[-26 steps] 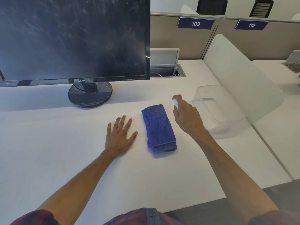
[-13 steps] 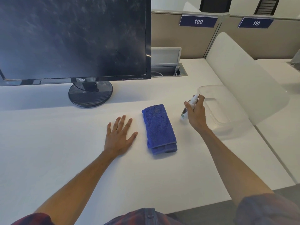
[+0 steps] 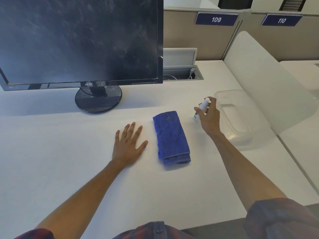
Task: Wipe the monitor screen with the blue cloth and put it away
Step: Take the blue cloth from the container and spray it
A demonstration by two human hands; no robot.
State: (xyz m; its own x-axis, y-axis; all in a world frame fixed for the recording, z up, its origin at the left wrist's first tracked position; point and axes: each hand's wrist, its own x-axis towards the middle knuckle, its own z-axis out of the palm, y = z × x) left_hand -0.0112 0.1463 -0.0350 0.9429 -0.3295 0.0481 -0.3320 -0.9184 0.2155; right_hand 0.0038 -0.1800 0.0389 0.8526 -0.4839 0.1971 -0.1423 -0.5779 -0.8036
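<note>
Lying folded in the middle of the frame, the blue cloth (image 3: 172, 138) rests flat on the white desk (image 3: 51, 152), long side running away from the viewer, with its layered edges showing at the near end. Just left of it, apart from it, the left hand (image 3: 128, 144) lies palm down on the desk with fingers straight and slightly spread, holding nothing. Right of the cloth, the right hand (image 3: 209, 116) has its fingers and thumb curled round a small white spray bottle (image 3: 201, 108), which tilts with its cap toward the upper right and its lower end near the desk; whether the bottle touches the desk cannot be told. Filling the upper left of the frame, the monitor (image 3: 81, 38) stands on a round black stand (image 3: 98, 100), its dark screen covered in pale smears and dust. Right of the right hand sits a clear plastic container (image 3: 241, 118) on the desk, next to a frosted divider panel (image 3: 262, 75) that runs toward the upper right. Behind the monitor's right edge, an open cable hatch (image 3: 181, 66) is set into the desk, its lid raised. Along the top of the frame, beige partitions carry two blue signs, numbered 109 (image 3: 216, 19) and 110 (image 3: 281, 20). Plaid sleeves show at the bottom edge.
</note>
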